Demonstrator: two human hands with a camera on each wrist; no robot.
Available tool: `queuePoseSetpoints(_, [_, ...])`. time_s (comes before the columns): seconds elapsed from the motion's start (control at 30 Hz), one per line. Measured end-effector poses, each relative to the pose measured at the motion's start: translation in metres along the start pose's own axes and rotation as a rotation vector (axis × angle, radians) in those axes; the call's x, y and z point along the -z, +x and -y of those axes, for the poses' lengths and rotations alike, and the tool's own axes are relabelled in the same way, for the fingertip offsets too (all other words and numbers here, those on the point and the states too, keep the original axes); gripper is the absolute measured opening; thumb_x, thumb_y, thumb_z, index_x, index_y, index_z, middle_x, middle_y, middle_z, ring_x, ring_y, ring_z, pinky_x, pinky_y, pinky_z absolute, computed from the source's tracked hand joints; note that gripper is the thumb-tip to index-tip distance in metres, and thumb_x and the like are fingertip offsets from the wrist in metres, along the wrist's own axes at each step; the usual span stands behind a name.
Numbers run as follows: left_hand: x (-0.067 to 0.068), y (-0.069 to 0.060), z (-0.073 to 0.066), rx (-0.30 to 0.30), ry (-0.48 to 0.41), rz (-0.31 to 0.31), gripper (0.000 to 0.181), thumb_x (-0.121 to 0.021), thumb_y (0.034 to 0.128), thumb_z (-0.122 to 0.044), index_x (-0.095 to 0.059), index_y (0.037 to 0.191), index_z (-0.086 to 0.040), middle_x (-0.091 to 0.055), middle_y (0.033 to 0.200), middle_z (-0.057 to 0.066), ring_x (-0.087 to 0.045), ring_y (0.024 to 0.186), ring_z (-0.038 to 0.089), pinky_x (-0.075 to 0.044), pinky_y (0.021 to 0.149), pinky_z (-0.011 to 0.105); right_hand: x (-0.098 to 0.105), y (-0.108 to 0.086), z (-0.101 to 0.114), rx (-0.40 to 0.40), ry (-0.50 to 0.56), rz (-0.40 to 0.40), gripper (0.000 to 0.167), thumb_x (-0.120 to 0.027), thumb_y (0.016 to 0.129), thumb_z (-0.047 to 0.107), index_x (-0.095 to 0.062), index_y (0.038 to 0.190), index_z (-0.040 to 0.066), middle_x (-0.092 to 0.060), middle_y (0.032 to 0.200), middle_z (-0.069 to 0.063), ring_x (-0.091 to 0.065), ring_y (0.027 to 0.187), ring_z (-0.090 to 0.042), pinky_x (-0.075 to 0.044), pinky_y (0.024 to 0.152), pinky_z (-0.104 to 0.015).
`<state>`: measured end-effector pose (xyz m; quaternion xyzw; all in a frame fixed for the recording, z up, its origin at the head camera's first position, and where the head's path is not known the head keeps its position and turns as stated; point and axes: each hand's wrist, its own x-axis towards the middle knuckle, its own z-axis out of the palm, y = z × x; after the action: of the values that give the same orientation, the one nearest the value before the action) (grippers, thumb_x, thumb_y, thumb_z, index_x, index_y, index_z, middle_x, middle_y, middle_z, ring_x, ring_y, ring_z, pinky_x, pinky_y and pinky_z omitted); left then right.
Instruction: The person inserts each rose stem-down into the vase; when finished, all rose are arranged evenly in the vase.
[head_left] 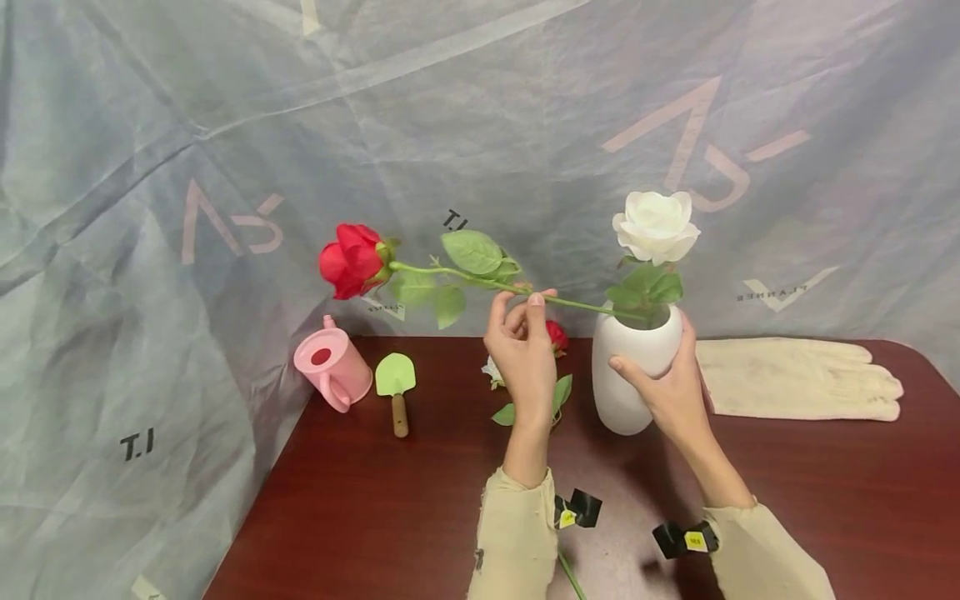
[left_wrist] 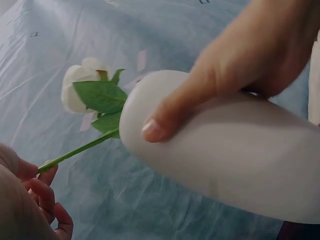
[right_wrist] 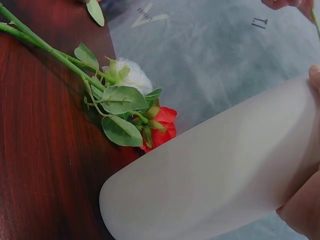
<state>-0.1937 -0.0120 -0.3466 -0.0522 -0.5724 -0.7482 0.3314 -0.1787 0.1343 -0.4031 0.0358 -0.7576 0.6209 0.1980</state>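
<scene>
My left hand [head_left: 527,354] pinches the green stem of a red rose [head_left: 352,260] between thumb and fingers. The rose lies nearly level, its bloom to the left and its stem's far end at the mouth of a white vase [head_left: 617,383]. My right hand [head_left: 670,385] grips the vase near its rim, with the thumb across the front. A white rose [head_left: 657,227] stands in the vase, its leaves just above the rim. In the left wrist view, the stem [left_wrist: 77,151] reaches the vase's opening; its tip is hidden.
Another red rose [right_wrist: 162,127] and white rose [right_wrist: 132,77] lie on the dark wooden table [head_left: 360,508] beside the vase. Left of them are a green trowel [head_left: 395,379] and a pink watering can [head_left: 337,367]. A cream glove [head_left: 795,377] lies at right. Grey sheeting hangs behind.
</scene>
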Motion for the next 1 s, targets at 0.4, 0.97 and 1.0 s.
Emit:
queuePoseSetpoints(0.4, [-0.012, -0.001, -0.005, -0.03, 0.155, 0.106, 0.005, -0.059, 0.0915, -0.007, -0.062, 0.095, -0.004, -0.071, 0.082, 0.006, -0.033, 0.043, 0.011, -0.027, 0.042, 0.021, 0.0, -0.001, 0.001, 0.006, 0.004, 0.014, 0.093, -0.074, 0.078, 0.01, -0.012, 0.148, 0.015, -0.035, 0.135, -0.012, -0.041, 0.108, -0.013, -0.037, 0.081, -0.025])
queuePoseSetpoints(0.97, [-0.018, -0.006, 0.019, 0.21, 0.425, 0.291, 0.031, -0.065, 0.0859, -0.034, -0.065, 0.111, -0.017, -0.061, 0.108, -0.006, -0.055, 0.083, 0.01, -0.047, 0.064, 0.028, 0.0, -0.001, 0.002, 0.028, -0.001, 0.021, 0.093, -0.073, 0.079, 0.008, -0.011, 0.148, 0.012, -0.034, 0.137, -0.012, -0.04, 0.108, -0.014, -0.036, 0.081, -0.026])
queuePoseSetpoints(1.0, [-0.016, -0.007, 0.021, 0.229, 0.393, 0.295, 0.034, -0.066, 0.0855, -0.035, -0.064, 0.114, -0.016, -0.059, 0.11, -0.006, -0.056, 0.084, 0.01, -0.047, 0.064, 0.027, 0.001, -0.001, 0.002, 0.026, -0.001, 0.022, 0.093, -0.073, 0.079, 0.008, -0.011, 0.148, 0.011, -0.034, 0.137, -0.012, -0.04, 0.108, -0.013, -0.036, 0.081, -0.026])
